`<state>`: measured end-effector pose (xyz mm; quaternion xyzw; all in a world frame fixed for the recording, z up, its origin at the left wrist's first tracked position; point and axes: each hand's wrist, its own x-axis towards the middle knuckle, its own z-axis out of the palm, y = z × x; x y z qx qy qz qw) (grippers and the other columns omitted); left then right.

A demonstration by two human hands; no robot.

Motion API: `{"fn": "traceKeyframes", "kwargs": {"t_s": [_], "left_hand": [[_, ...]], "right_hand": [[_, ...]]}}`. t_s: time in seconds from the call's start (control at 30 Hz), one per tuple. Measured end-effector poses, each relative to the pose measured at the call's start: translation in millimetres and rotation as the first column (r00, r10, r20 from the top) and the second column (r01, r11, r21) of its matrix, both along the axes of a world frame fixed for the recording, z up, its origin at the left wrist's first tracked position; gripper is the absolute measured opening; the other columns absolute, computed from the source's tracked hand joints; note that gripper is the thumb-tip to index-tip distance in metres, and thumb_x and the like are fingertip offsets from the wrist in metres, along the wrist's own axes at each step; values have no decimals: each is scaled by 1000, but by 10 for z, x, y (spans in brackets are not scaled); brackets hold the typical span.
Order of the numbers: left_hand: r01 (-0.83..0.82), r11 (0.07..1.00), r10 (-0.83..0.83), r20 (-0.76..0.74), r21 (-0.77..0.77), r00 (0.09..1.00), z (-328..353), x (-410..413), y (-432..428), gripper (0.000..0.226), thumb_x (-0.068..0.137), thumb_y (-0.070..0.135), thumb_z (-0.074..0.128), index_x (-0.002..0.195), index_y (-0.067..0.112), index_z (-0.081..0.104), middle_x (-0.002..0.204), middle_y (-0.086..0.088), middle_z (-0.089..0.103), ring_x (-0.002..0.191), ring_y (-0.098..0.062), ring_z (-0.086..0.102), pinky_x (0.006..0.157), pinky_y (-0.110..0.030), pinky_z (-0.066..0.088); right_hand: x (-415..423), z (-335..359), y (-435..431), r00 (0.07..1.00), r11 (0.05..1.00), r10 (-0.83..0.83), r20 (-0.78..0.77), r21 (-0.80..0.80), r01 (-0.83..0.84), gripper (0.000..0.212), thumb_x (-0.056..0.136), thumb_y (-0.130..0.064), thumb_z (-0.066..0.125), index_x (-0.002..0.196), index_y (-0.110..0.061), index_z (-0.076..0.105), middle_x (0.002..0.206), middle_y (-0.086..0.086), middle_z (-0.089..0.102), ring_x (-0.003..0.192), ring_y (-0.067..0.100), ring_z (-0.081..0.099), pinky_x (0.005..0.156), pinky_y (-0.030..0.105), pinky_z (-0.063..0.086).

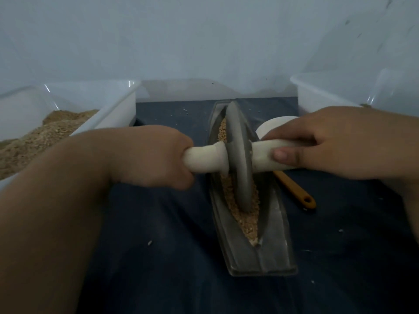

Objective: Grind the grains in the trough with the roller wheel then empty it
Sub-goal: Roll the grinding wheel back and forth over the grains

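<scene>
A grey boat-shaped trough (274,252) lies lengthwise in the middle of the dark blue cloth. Tan crushed grains (246,219) fill its groove. The grey roller wheel (240,155) stands upright in the groove, about mid-trough. A pale wooden axle handle (205,159) runs through the wheel. My left hand (156,157) is closed around the axle's left end. My right hand (335,143) grips the right end, thumb on top.
A white bin (111,109) at the left holds a heap of ground grain (40,132). Another white bin (324,96) stands at the back right. A small white bowl (272,125) and an orange-handled tool (297,191) lie right of the trough. Stray grains dot the cloth.
</scene>
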<state>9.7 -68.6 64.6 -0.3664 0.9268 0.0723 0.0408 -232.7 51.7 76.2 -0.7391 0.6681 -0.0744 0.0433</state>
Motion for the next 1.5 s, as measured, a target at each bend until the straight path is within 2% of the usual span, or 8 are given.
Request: {"fn": "traceKeyframes", "kwargs": {"t_s": [0.2, 0.47, 0.67, 0.93, 1.07, 1.2, 1.33, 1.5], "left_hand": [[16, 999, -16, -9, -34, 1000, 32, 9, 78, 22, 56, 49, 59, 68, 31, 55, 62, 9, 60, 60, -3, 58, 51, -20, 35], [-208, 723, 110, -187, -658, 976, -370, -280, -258, 42, 81, 44, 60, 113, 18, 52, 108, -8, 54, 101, -35, 52, 90, -47, 36], [-123, 882, 37, -193, -455, 981, -335, -157, -295, 50, 84, 51, 60, 119, 19, 44, 114, -8, 54, 102, -32, 53, 84, -44, 45], [66, 997, -65, 22, -43, 998, 96, 122, 22, 63, 65, 90, 24, 96, 40, 49, 81, 12, 57, 73, -3, 55, 66, -27, 41], [57, 982, -51, -38, 180, 998, 102, 170, -25, 57, 62, 84, 35, 97, 43, 54, 85, 16, 61, 77, -2, 57, 68, -27, 41], [23, 999, -29, -155, -45, 987, -89, 40, -183, 45, 82, 67, 38, 109, 34, 52, 91, 11, 56, 85, -9, 54, 79, -35, 44], [-143, 869, 5, -280, -474, 960, -363, -196, -259, 44, 94, 46, 40, 133, 24, 46, 124, -4, 52, 115, -32, 45, 101, -46, 33], [-141, 905, 16, -299, -402, 954, -423, -163, -356, 47, 95, 44, 44, 136, 21, 41, 128, -8, 49, 115, -33, 45, 100, -48, 36]], "right_hand": [[-56, 25, 26, 999, 996, 49, 7, 79, -49, 62, 60, -82, 22, 115, -65, 45, 98, -25, 64, 95, -12, 50, 73, 9, 36], [-151, -469, -485, 986, 915, -150, -74, -389, 110, 55, 92, -48, 52, 145, -39, 39, 119, 3, 60, 112, 26, 53, 91, 41, 41], [-106, -429, -473, 969, 898, -166, -184, -433, 71, 66, 86, -66, 35, 144, -33, 43, 111, 2, 63, 103, 28, 58, 81, 39, 42], [-71, -10, 38, 1000, 999, 6, -3, 53, -6, 68, 61, -86, 20, 109, -54, 57, 81, -18, 67, 79, -6, 58, 65, 21, 42], [-9, 3, 40, 995, 998, 59, -77, 20, -58, 76, 57, -85, 19, 129, -67, 36, 100, -36, 52, 85, -12, 49, 72, 9, 31], [-77, -239, -171, 997, 988, -20, -69, -157, 9, 66, 79, -67, 41, 143, -54, 30, 128, -15, 54, 110, 7, 49, 84, 28, 38], [-146, -501, -477, 972, 913, -189, -138, -390, 122, 60, 93, -52, 45, 149, -41, 29, 114, 4, 58, 107, 28, 54, 81, 39, 38], [-98, -513, -526, 959, 870, -199, -202, -487, 78, 63, 88, -58, 40, 146, -34, 39, 112, 3, 61, 105, 31, 54, 86, 42, 35]]}}
